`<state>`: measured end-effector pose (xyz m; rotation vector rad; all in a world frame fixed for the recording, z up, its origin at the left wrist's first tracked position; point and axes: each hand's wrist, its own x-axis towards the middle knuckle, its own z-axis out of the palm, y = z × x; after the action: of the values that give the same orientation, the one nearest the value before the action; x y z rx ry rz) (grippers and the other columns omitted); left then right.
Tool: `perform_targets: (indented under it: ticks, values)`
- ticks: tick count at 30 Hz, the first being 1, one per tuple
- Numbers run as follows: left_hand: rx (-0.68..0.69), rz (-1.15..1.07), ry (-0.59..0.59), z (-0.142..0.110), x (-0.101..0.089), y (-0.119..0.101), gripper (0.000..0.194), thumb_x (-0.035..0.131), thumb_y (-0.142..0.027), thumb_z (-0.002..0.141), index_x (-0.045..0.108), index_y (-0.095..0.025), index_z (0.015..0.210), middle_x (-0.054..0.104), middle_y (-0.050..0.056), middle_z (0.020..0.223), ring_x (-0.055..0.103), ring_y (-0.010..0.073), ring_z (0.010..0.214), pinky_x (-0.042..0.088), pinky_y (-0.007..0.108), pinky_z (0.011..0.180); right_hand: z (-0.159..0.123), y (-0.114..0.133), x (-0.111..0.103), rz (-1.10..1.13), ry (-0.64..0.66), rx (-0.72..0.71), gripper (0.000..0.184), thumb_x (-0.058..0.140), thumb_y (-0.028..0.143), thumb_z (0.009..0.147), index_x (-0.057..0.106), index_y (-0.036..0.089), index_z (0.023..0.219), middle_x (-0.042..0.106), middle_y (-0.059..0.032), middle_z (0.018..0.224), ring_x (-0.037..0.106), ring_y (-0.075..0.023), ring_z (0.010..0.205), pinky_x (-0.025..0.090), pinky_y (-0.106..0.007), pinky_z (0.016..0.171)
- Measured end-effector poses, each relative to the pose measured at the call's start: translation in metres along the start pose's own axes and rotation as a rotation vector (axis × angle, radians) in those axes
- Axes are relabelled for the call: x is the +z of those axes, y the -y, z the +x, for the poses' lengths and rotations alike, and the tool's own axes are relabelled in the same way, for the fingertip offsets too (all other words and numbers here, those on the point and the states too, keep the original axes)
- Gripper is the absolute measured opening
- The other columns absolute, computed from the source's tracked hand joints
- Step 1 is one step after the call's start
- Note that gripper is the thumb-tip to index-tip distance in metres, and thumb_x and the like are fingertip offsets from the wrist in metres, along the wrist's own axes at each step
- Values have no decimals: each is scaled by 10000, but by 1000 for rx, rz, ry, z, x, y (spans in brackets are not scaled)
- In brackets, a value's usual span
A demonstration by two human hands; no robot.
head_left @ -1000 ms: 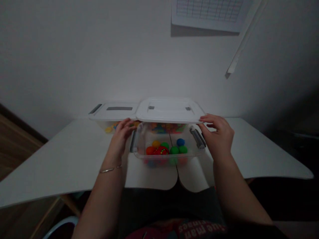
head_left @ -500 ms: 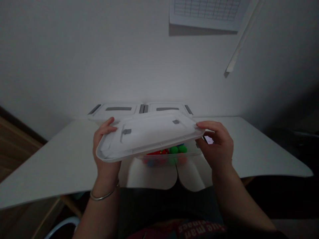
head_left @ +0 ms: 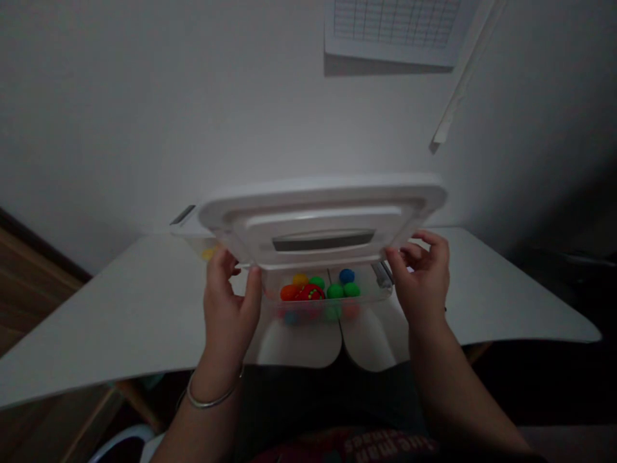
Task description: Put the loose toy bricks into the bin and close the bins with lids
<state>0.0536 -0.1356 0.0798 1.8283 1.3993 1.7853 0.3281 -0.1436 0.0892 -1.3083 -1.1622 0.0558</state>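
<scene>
So, lid handling: my left hand (head_left: 229,315) and right hand (head_left: 421,280) clench the white lid (head_left: 321,222) by its lower edge above the clear bin (head_left: 332,302). Next calls for an even, two-handed carry.

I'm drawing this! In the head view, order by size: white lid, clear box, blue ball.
White lid and clear box: unsure, the lid is nearer the camera. Then the blue ball.

My white bench (head_left: 139,296), second lidded plastic box (head_left: 189,233) at its far left, white wall (head_left: 144,116) behind, gridded chart (head_left: 393,26) above, pale strip (head_left: 463,83) beside it
</scene>
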Motion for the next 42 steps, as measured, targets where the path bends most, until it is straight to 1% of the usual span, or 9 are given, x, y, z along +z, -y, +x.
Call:
perform_targets:
  ticks: [3,7,12,18,22,26,34,37,42]
  values:
    - [65,202,69,-1,-3,-4,535,582,-404,925,495,-244,1428,617,103,1348,599,311,1192,467,484,1043,7,-2,-6,-114,108,66,375,665,495,780,600,227,1034,716,-53,935,620,-163,619,486,-314,581]
    - [70,363,194,3,-5,-4,482,501,-440,945,591,-210,1359,674,126,1290,629,360,1148,456,535,1027,13,-5,-13,-290,278,121,342,648,511,746,643,204,896,684,-45,782,606,-191,626,456,-349,636]
    - [83,401,115,3,-3,8,413,503,-474,927,707,-238,1198,668,110,1336,570,397,1263,358,602,1108,12,-5,-15,-401,382,157,327,600,543,790,645,231,878,681,-29,762,626,-219,695,415,-346,649]
    - [50,335,96,2,-5,18,324,568,-484,889,779,-275,1016,712,69,1262,616,380,1199,382,599,1093,12,-4,-21,-455,421,159,292,581,529,821,651,246,833,693,-27,779,638,-222,710,412,-341,643]
    - [19,350,137,4,-9,18,349,561,-505,877,799,-263,956,711,88,1264,625,399,1178,409,618,1063,14,-6,-24,-466,450,174,265,575,501,829,663,252,851,707,-24,796,646,-227,718,432,-349,653]
    - [-7,401,200,5,-14,16,400,530,-526,879,809,-249,957,698,116,1291,619,426,1172,426,646,1027,14,-11,-25,-489,466,164,245,582,486,832,655,253,835,713,-27,785,652,-232,718,441,-352,642]
    - [25,364,195,7,-13,20,358,563,-512,865,805,-254,922,756,82,1159,655,375,1115,445,584,1050,14,-15,-26,-500,470,101,233,588,471,833,668,253,818,716,-25,730,649,-220,660,437,-337,598]
    - [-8,289,225,14,-11,23,372,563,-532,864,802,-252,916,766,78,1129,661,365,1102,436,565,1076,17,-16,-23,-504,480,105,229,595,464,832,686,254,850,717,-22,728,647,-216,660,434,-331,601]
    - [-95,154,340,30,-4,29,453,558,-539,857,772,-192,1056,703,126,1264,597,366,1223,397,550,1126,26,-27,-14,-415,496,156,266,602,450,823,706,227,924,722,-32,789,653,-201,687,452,-327,645]
